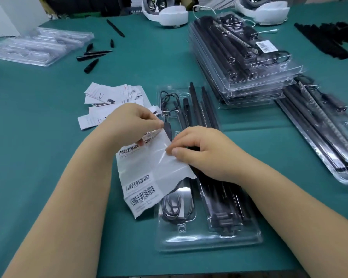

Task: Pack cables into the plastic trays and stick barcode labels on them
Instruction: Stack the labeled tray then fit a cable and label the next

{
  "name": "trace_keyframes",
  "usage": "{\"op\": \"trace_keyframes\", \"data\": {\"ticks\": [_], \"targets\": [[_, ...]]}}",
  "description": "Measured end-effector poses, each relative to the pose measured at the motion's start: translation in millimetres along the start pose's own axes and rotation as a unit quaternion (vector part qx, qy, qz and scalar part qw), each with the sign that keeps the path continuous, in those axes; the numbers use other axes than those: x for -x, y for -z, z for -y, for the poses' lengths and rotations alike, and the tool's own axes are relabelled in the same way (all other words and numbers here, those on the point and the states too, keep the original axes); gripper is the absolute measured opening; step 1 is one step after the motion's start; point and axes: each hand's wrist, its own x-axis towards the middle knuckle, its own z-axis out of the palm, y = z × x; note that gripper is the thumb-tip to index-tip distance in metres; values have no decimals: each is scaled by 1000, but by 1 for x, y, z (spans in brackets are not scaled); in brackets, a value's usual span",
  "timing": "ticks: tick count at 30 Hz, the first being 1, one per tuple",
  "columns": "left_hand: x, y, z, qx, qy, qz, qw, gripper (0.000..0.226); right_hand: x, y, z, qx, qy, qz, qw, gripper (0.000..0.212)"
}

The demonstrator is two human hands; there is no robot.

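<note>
Your left hand [133,121] pinches the top of the label sheet [149,169] while your right hand [197,149] pinches its right edge, peeling by the look of it. Sheet hangs over the packed tray [209,237] near the tabletop's front edge, long axis running away from you, right hand nearer. Finished stack [249,67] sits far right.

Barcodes show on the label sheet [141,183] and the stacked tray's sticker [266,46]; their print is illegible.

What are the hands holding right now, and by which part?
Both hold the label sheet: the left hand pinches its top edge, the right hand pinches its right edge, above the packed tray.
</note>
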Motion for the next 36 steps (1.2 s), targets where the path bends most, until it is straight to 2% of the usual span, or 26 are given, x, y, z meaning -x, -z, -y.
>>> {"op": "trace_keyframes", "data": {"ticks": [3, 8, 17, 28, 36], "targets": [[2, 5, 1, -11, -22, 31, 999, 15, -1, 2, -1, -40, -22, -4, 999, 17], [1, 6, 3, -21, -63, 70, 995, 27, 1, 4, -1, -41, -17, 7, 999, 19], [1, 1, 4, -95, -121, 29, 988, 13, 0, 3, 0, 1, -20, 28, 999, 18], [7, -4, -4, -201, -138, -21, 969, 15, 1, 3, 3, 19, -16, 35, 999, 19], [12, -11, -10, -273, -155, -56, 948, 3, 1, 2, 4, 33, -8, 35, 999, 20]]}}
